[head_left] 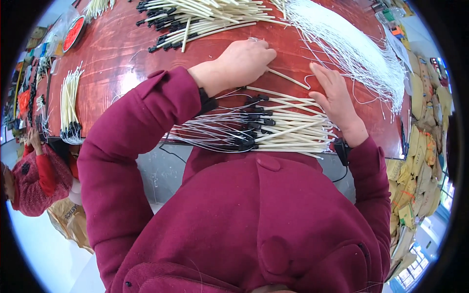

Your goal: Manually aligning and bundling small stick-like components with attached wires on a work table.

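Note:
My left hand (243,64) is closed above the table, its fingers pinching a thin cream tube (289,78) that points right. My right hand (337,97) is beside the tube's free end, fingers stretched and thumb apart. A white wire (306,78) curves close to that end and those fingertips; whether it enters the tube I cannot tell. Below both hands, at the near table edge, lies a bundle of cream tubes (293,132) with black end pieces (254,119). Thin white wires (207,129) run left from those black ends, passing under my left forearm.
A large heap of cream tubes with black ends (210,19) lies at the far side. Loose white wires (351,44) spread across the far right. Another tube bundle (72,100) and a bowl of red pieces (74,34) are on the left. A co-worker (41,176) sits at far left.

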The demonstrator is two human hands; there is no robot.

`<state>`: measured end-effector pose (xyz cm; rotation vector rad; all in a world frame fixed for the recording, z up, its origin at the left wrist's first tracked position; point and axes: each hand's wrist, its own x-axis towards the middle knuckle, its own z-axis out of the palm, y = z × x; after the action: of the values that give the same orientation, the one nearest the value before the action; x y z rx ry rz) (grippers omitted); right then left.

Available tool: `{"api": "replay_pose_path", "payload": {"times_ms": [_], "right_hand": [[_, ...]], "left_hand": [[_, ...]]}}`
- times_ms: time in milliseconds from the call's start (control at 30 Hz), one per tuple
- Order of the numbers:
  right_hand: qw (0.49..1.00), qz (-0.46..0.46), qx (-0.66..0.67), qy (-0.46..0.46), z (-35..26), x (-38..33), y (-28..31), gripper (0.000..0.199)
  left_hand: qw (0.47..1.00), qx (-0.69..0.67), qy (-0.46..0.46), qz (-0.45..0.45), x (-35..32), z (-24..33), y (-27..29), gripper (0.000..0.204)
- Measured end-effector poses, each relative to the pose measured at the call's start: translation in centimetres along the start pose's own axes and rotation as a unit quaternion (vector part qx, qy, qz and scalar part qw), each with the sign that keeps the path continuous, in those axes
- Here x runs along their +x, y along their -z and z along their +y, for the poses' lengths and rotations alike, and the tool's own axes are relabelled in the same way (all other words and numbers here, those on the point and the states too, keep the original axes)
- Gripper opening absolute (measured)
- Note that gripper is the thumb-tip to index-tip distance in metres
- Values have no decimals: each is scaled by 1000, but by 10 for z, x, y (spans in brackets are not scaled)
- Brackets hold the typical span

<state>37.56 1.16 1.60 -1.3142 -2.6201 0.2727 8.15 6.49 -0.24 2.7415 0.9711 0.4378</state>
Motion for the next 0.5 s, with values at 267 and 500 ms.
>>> {"api": "replay_pose_path", "payload": {"times_ms": [267, 500], "right_hand": [[998, -24, -48, 36, -3, 0, 4, 54], [998, -32, -61, 7, 10, -23, 6, 55]], "left_hand": [[998, 12, -58, -16, 21, 30, -21, 17], [999, 20, -37, 17, 25, 15, -23, 17]]}}
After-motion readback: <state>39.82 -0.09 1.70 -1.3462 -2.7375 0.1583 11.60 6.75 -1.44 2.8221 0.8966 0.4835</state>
